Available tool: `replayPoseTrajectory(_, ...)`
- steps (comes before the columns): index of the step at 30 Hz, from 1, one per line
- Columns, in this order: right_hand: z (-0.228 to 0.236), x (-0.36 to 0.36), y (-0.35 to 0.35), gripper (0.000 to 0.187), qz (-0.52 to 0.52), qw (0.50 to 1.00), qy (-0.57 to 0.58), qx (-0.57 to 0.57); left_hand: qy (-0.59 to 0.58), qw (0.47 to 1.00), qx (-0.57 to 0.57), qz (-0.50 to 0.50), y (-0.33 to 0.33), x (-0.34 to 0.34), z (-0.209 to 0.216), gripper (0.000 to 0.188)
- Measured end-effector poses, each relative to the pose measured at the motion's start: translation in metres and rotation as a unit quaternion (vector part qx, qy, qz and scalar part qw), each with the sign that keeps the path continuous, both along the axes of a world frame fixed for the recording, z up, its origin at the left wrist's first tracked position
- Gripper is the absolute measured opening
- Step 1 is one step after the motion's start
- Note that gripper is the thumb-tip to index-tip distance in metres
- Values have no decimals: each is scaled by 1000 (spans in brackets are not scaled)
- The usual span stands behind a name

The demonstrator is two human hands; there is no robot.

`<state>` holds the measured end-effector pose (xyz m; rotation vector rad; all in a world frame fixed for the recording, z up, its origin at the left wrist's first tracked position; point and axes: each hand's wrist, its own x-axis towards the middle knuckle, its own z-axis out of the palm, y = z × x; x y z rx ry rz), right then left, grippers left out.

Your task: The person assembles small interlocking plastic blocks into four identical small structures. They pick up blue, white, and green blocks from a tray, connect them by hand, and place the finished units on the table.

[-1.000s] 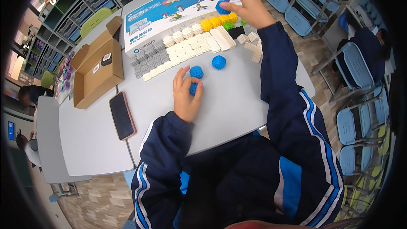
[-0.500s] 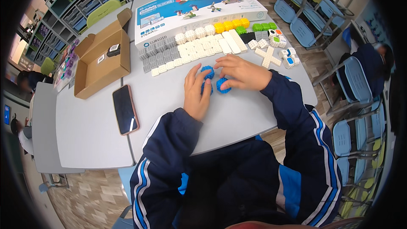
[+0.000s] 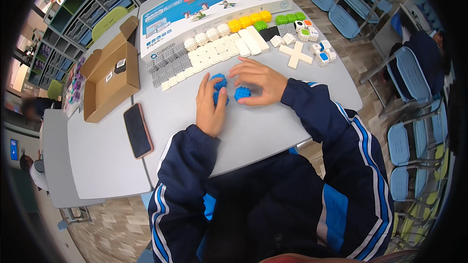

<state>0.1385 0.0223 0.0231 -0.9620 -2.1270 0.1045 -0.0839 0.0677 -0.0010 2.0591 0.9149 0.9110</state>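
Note:
Three round, knobbly blue blocks stand close together on the light grey table, between my hands. My left hand (image 3: 210,109) is around the near left blue block (image 3: 216,98), which shows between its thumb and fingers. Its fingertips also reach the far blue block (image 3: 220,81). My right hand (image 3: 263,84) is open beside the right blue block (image 3: 242,93). That thumb lies against the block's near side, while the fingers arch above and beyond it. A small gap separates the right block from the other two. My fingers partly cover the left pair.
Grey, white, yellow, green and black blocks (image 3: 214,54) line up before a large printed box (image 3: 214,5). A white X-shaped piece (image 3: 296,55) and white cubes (image 3: 323,57) sit right. Left are a phone (image 3: 138,131) and an open cardboard box (image 3: 111,80). Chairs (image 3: 412,80) stand right.
The view has shifted slightly, so the table things sit further left. My right fingers have lifted and spread, baring more of the right blue block. My left hand stays at its blocks.

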Motion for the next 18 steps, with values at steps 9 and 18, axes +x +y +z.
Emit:
replayPoseTrajectory(9,-13,9,7,17,-206,976,74,1,-8,999,22,29,3,2,-8,42)
replayPoseTrajectory(18,-25,4,10,14,-115,989,88,-33,-45,998,-32,22,7,-1,-13,30)
